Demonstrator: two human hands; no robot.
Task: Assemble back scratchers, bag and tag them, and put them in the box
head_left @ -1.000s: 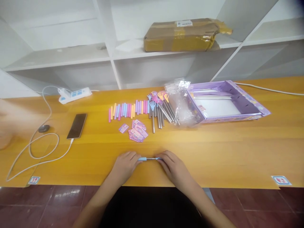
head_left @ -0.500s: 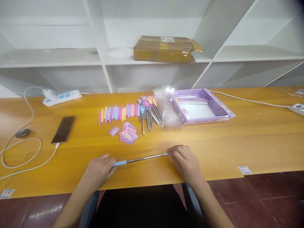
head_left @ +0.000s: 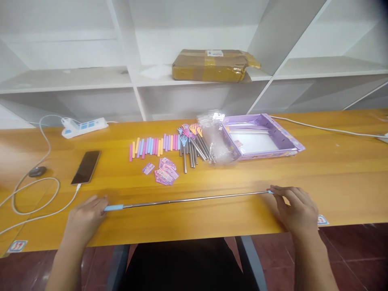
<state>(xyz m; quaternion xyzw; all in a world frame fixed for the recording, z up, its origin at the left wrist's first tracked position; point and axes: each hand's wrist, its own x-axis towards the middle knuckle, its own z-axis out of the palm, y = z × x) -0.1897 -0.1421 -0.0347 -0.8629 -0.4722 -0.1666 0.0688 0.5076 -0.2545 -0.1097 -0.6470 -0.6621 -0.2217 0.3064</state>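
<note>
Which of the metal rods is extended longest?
The blue-gripped rod held between the left hand and right hand; the other rods look much shorter.

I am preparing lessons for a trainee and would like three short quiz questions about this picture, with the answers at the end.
1. A thin silver metal rod with a light-blue cylindrical handle spans the space between the left hand and the right hand. Which holds the handle?
A) right hand
B) left hand
C) neither

2. True or false: a white cable is plugged into the flat black smartphone.

3. Complete: in the picture, the crumpled clear plastic bag lies at the ____ side of the purple printed box.

Key: 1. B; 2. True; 3. left
</note>
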